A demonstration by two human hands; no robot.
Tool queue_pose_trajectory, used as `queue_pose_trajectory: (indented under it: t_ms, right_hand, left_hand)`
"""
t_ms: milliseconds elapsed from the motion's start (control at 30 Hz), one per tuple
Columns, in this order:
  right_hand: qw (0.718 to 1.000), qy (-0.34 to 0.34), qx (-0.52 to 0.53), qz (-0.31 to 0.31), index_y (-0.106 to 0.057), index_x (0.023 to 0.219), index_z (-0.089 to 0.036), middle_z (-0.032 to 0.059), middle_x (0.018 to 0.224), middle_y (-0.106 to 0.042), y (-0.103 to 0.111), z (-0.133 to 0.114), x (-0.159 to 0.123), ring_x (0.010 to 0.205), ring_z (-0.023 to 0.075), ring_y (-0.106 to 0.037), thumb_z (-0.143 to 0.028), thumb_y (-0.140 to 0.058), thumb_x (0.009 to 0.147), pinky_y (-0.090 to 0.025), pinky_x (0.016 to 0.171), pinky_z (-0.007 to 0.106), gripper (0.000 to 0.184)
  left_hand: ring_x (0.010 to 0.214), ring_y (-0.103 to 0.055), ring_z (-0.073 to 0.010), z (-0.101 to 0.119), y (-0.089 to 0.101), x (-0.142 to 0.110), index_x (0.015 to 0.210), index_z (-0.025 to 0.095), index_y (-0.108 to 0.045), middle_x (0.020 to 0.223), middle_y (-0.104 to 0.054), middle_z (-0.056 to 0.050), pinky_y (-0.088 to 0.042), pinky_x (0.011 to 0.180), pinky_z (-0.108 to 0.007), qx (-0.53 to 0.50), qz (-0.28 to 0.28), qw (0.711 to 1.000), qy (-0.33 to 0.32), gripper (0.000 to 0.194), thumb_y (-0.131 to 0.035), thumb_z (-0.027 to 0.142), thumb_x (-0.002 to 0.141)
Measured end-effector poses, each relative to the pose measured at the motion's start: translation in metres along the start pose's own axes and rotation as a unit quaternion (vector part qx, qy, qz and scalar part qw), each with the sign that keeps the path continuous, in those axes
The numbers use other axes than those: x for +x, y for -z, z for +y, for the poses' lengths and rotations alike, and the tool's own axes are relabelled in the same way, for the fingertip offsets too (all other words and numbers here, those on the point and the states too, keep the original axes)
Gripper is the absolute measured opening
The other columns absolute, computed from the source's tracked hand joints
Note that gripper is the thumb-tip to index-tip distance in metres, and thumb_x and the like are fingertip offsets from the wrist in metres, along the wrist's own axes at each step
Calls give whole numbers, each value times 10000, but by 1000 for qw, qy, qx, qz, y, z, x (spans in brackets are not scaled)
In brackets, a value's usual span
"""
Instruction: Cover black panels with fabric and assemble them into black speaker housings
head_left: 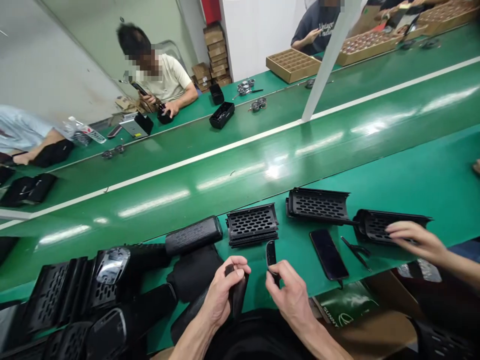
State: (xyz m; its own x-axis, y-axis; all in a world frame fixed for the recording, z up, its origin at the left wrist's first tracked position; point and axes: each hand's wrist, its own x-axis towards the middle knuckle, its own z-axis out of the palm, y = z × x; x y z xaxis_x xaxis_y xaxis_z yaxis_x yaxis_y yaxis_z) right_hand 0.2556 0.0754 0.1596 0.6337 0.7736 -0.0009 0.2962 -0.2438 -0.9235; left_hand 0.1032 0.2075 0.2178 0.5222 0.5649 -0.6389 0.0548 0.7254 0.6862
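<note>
A green conveyor belt [243, 150] was seen running diagonally across the view, with a green tabletop [390, 187] on the near side. Black perforated shells were laid along the table: a stack [253, 222] ahead of the hands, a pair [318, 205] to its right, and another [393, 225] touched or nearly touched by a co-worker's hand [420, 240]. A closed black case [194, 235] was placed left of the stack. A green bag [347, 305] was seen below the table edge, "SUNNY" printed on it in white beside a round logo. Across the belt, "Vintage" could be read on a dark shirt [311, 27]; the line under it was too blurred.

The left hand [219, 295] was raised off the near table edge, palm turned inward, fingers bent; a dark curved piece [237, 295] was gripped between thumb and fingers. The right hand [294, 300] was angled inward from the right, other fingers curled, the lower end of a narrow black part [270, 254] pinched by thumb and index finger, its upper end pointed at the stack. A dark-screened phone [329, 254] was laid right of that part, no label legible, with a small black tool [356, 252] beside it.
</note>
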Motion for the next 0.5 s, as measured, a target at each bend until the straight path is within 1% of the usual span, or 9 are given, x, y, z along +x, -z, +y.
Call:
queue_pose_trajectory:
  t_ms: [67, 133, 167, 233, 300, 367, 400, 433, 500]
  right_hand:
    - [998, 32, -24, -45, -613, 847, -252, 14, 810, -568, -9, -5, 2, 773, 208, -531, -211, -597, 941, -363, 734, 358, 103]
    - [995, 44, -40, -82, -613, 858, -251, 25, 831, -576, -17, -3, 1, 793, 222, -524, -192, -577, 944, -339, 749, 371, 110]
    - [993, 44, -43, -100, -618, 860, -253, 30, 841, -584, -22, 0, 0, 804, 229, -523, -185, -577, 941, -333, 765, 380, 113]
    - [990, 33, -33, -133, -631, 851, -255, 36, 842, -593, -33, 8, -4, 821, 242, -523, -164, -589, 909, -337, 807, 399, 116]
    - [986, 10, -1, -165, -657, 884, -256, 44, 868, -605, -45, 15, -7, 863, 260, -537, -145, -628, 833, -366, 863, 424, 126]
    - [978, -21, 54, -199, -686, 986, -258, 61, 965, -629, -52, 20, -9, 953, 282, -561, -150, -665, 757, -405, 933, 451, 254]
    - [971, -42, 90, -218, -689, 1067, -261, 72, 1041, -642, -53, 22, -9, 1008, 288, -574, -164, -667, 743, -428, 955, 453, 340]
    - [960, -66, 131, -237, -677, 1162, -267, 79, 1117, -651, -52, 22, -9, 1056, 287, -587, -183, -653, 750, -456, 961, 445, 421]
    - [928, -125, 218, -275, -599, 1349, -283, 83, 1203, -666, -43, 21, -7, 1087, 263, -629, -228, -574, 812, -515, 924, 413, 540]
  left_hand:
    - [760, -524, -140, 6, -4, -9, 1009, 196, -735, 912, -686, -37, -443, 717, -231, -2, -35, 999, -30, 283, -859, 351, 806]
    - [750, -503, -138, 10, -6, -14, 986, 192, -730, 895, -667, -36, -429, 700, -232, 3, -66, 997, -44, 230, -827, 348, 848]
    - [750, -498, -138, 11, -7, -15, 978, 189, -728, 893, -664, -36, -426, 699, -233, 7, -72, 996, -46, 219, -818, 349, 859]
    - [754, -495, -139, 8, -7, -12, 959, 183, -726, 885, -662, -37, -430, 712, -231, 13, -67, 997, -48, 216, -819, 352, 862]
    - [762, -505, -138, 2, -7, -5, 952, 180, -725, 878, -665, -34, -439, 732, -226, 3, -55, 998, -41, 230, -835, 350, 844]
    - [769, -527, -136, -5, -6, 4, 967, 178, -723, 877, -671, -33, -451, 753, -223, -19, -55, 998, -23, 249, -847, 341, 825]
    - [766, -538, -134, -10, -6, 9, 973, 177, -720, 873, -673, -32, -457, 755, -223, -31, -57, 998, -14, 258, -847, 339, 817]
    - [759, -546, -134, -14, -5, 14, 979, 179, -713, 871, -672, -31, -463, 746, -226, -35, -61, 997, -6, 267, -841, 344, 812]
    - [728, -556, -140, -23, -5, 21, 982, 191, -687, 869, -667, -30, -476, 705, -244, -22, -66, 998, 4, 287, -811, 383, 808]
